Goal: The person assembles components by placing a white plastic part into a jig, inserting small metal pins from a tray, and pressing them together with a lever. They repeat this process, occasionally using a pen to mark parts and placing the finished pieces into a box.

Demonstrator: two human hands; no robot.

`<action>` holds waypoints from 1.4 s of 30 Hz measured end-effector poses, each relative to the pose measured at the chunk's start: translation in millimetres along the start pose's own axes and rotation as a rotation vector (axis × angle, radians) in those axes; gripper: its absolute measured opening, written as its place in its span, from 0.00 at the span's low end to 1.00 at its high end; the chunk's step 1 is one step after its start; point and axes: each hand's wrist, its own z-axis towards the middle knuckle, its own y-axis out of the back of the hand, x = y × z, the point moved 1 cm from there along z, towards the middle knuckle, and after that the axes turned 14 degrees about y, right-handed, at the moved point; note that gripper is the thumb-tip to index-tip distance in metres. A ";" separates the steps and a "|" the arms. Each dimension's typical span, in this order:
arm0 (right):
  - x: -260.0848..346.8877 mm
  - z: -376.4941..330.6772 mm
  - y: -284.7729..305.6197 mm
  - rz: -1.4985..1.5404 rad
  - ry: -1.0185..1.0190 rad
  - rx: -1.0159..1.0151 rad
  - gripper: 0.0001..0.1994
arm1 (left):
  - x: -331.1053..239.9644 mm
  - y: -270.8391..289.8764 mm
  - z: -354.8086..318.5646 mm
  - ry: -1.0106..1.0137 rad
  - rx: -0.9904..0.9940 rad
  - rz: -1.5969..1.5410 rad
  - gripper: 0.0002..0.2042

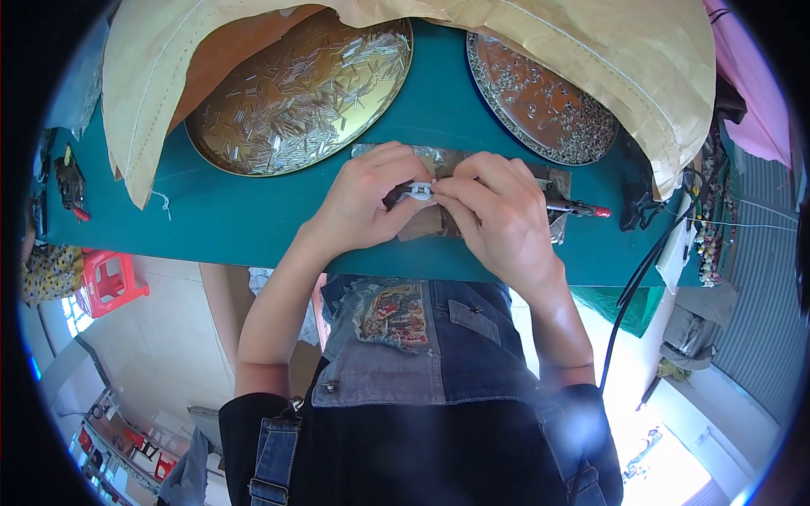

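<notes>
My left hand (364, 196) and my right hand (499, 215) meet over the middle of the green table. Between the fingertips of both sits a small whitish part (419, 191), with a darker piece beside it on the left. My left thumb and index finger grip this part. On its right side, my right fingers are pinched together; whatever they hold is too small to make out. Beneath both hands lies a flat fixture (422, 226) with brown tape-like patches, partly hidden. A metal lever with a red tip (601, 212) sticks out right of my right hand.
Beyond my hands stand a round gold tray (277, 171) of thin metal pins (287, 118) and a round tray (506, 110) of tiny metal pieces (591, 135). Brown paper (658, 84) arches over them. Dark cables (639, 278) hang at the right. A red stool (114, 282) is at left.
</notes>
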 end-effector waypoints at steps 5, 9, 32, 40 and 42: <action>0.7 -12.5 3.0 0.059 -0.082 -0.054 0.11 | -7.2 2.5 1.5 0.000 0.025 0.030 0.10; 3.1 -26.0 12.9 0.030 -0.168 -0.179 0.11 | -7.4 -0.3 1.5 -0.030 0.001 0.053 0.09; -51.8 -150.7 15.6 0.416 -0.903 -1.503 0.26 | -8.1 -3.2 5.4 -0.051 -0.022 0.129 0.08; -46.7 -86.9 43.1 0.290 -0.358 -1.270 0.15 | -6.9 -2.1 2.5 -0.034 -0.023 0.152 0.08; -45.8 -90.5 45.3 0.224 -0.379 -1.199 0.13 | -6.9 -1.6 2.3 -0.031 -0.031 0.153 0.08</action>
